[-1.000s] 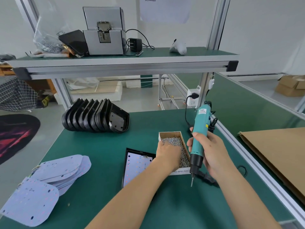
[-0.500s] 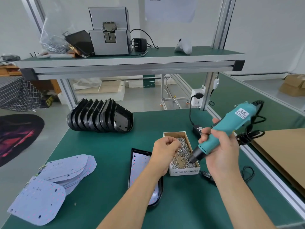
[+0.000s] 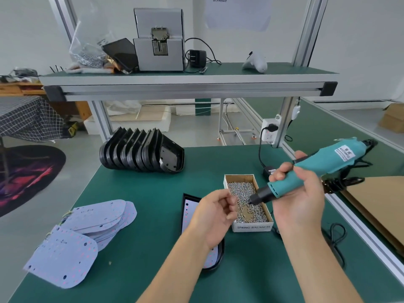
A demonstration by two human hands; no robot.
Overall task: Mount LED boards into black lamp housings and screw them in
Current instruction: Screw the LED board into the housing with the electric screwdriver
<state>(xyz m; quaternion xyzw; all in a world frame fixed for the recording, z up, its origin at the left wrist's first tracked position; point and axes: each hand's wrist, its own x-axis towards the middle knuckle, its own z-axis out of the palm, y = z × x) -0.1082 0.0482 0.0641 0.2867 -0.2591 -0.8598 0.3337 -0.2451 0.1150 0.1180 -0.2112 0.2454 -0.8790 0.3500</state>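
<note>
One LED board [image 3: 189,213] already sits in the black housing [image 3: 215,262] flat on the desk [image 3: 153,193] under my left forearm, unscrewed as far as I can judge. My left hand [image 3: 213,217] pinches what seems a screw beside the screw box [image 3: 247,202]; my right hand [image 3: 299,200] wraps the screwdriver [image 3: 310,169], tip tilted toward it. Spare boards [image 3: 87,232] and housings [image 3: 140,154] wait.

Bright, even daylight; soft shadows; wide-angle bending at edges; slight overall softness.
</note>
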